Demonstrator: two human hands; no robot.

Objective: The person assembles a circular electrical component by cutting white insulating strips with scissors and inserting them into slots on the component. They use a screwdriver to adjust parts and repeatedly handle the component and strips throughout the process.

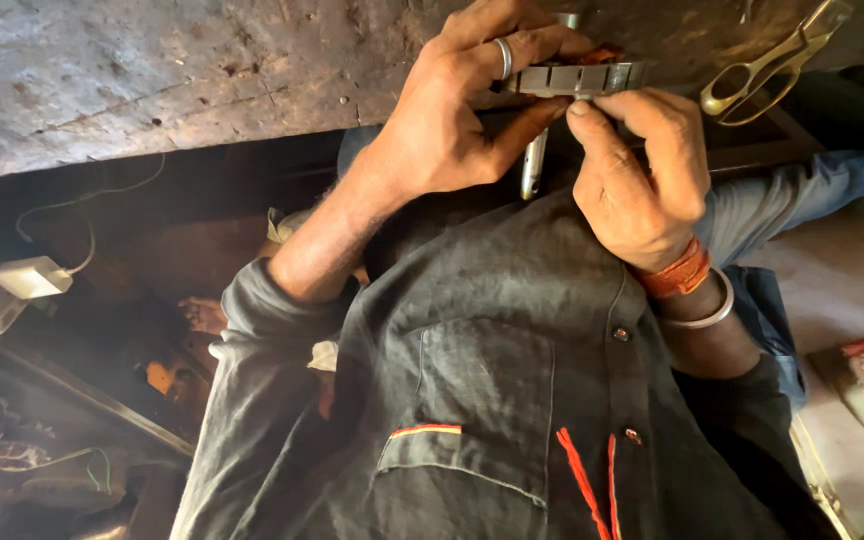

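Left hand: ringed and bare-armed, it is curling over the near end of a flat grey metal bar, its fingers closing narrowly on the bar from above while the thumb is pressing up from below.
Right hand: wearing an orange thread and a metal bangle at the wrist, it is pinching the bar's other end, fingers bunched tight around it.
Bar: sitting between the two hands at the edge of the worn wooden desk, its long axis is running across the view from one hand to the other; both hands are touching it, neither one nearer.
Below the bar: a slim shiny metal rod is hanging down between the hands, its top hidden behind the fingers.
Nearby: brass-coloured scissors are lying on the desk just beyond the right hand.
Foreground: a dark button-up shirt is filling the lower frame.
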